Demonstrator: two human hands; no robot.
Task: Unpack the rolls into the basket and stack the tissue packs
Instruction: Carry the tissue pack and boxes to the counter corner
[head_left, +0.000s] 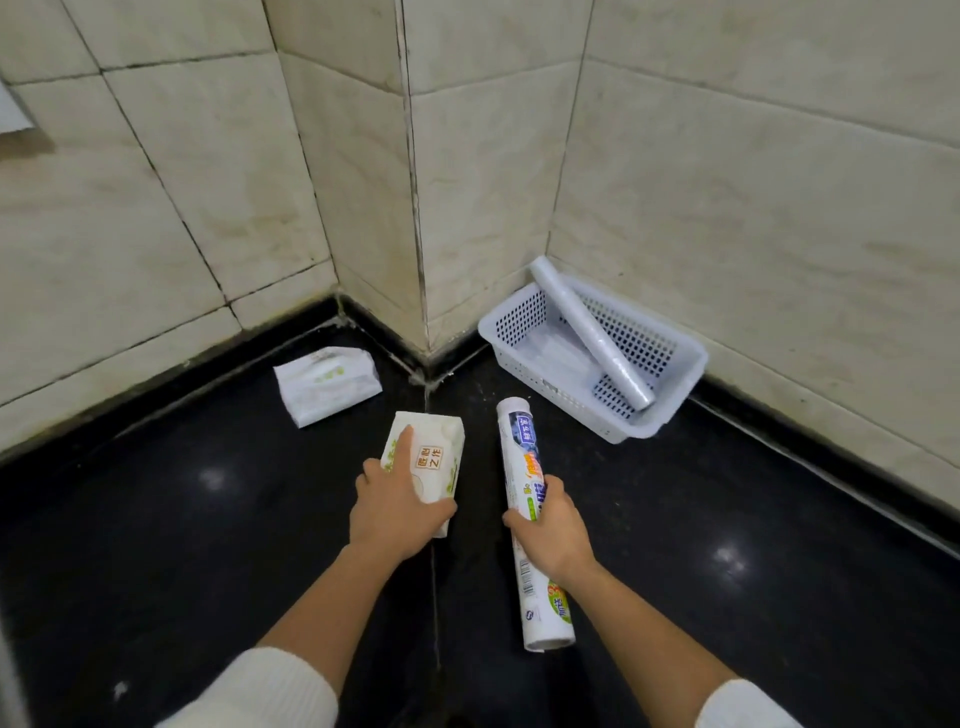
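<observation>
My left hand (395, 512) grips a white tissue pack (434, 457) with green print and an orange label, just above the black floor. My right hand (553, 532) is closed around the middle of a long wrapped roll (519, 447) in printed packaging, lying lengthwise toward the wall. A second tissue pack (327, 384) lies flat on the floor near the left wall. The white perforated basket (670, 384) sits in the right corner. An unwrapped clear roll (589, 332) leans diagonally in it, one end over the back rim.
Beige tiled walls form a jutting corner (415, 234) between the far tissue pack and the basket. The glossy black floor (182, 519) spreads on both sides of my arms. White sleeve cuffs show at the bottom.
</observation>
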